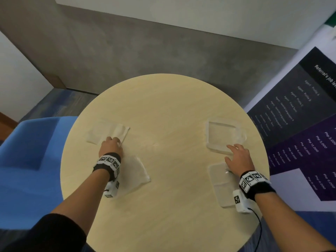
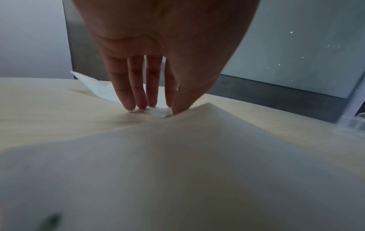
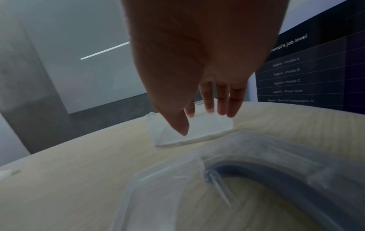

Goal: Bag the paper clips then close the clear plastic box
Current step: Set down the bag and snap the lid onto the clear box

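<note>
— So, where is the left hand (image 1: 111, 147)?
— Its fingertips (image 2: 130, 107) press down on the near edge of a flat clear plastic bag (image 1: 109, 132) lying on the round pale wooden counter (image 1: 163, 110). Fingers are nearly straight and bunched; whether they pinch the bag I cannot tell. A second clear plastic sheet or bag (image 1: 135, 171) lies just behind that wrist.
— And the right hand (image 1: 239, 158)?
— It is spread and relaxed, holding nothing, with the fingers just over the near edge of the square clear plastic box (image 1: 222, 136), which stands open ahead of them. Touching or hovering, I cannot say.
— The lid?
— A clear plastic lid with rounded corners (image 1: 221, 184) lies flat under and behind the right wrist, apart from the box.
— Paper clips?
— None I can make out; the frames are too blurred.
</note>
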### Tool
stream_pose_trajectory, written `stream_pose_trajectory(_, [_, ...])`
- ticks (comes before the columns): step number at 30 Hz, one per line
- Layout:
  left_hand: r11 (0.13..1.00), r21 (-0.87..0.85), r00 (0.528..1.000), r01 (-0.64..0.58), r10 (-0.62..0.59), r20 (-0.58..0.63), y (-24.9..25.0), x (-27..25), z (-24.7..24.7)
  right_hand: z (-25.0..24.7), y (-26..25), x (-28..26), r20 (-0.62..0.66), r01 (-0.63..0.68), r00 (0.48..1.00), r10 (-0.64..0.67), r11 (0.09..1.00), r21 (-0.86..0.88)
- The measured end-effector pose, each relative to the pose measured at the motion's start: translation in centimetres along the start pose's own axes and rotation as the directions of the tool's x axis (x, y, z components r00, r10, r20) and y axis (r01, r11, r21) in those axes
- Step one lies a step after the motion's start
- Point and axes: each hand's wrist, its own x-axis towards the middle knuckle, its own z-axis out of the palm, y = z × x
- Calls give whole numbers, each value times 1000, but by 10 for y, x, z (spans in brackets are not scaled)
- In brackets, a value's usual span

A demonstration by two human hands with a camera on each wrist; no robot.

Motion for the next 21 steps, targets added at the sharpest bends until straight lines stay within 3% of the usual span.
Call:
stream_pose_trajectory(3, [1000, -11, 1000, -2, 2, 0, -5, -10, 0, 9, -5, 4, 20, 25, 999, -26, 1000, 14])
stream_pose_trajectory(8, [999, -39, 999, -19, 17, -40, -16, -23, -2, 18, -9, -6, -62, 37, 998, -34, 998, 58])
stream_pose_trajectory(13, [980, -195, 983, -41, 5, -182, -9, -38, -22, 17, -10, -15, -91, 63, 994, -55, 995, 80])
stream_pose_trajectory(18, [886, -442, 946, -137, -15, -323, 34, -57, -64, 16, -25, -19, -56, 136, 990, -131, 985, 103])
stream_pose_trajectory(21, [787, -540, 898, -299, 40, -438, 59, -72, -87, 20, -47, -27, -64, 222, 974, -216, 970, 104])
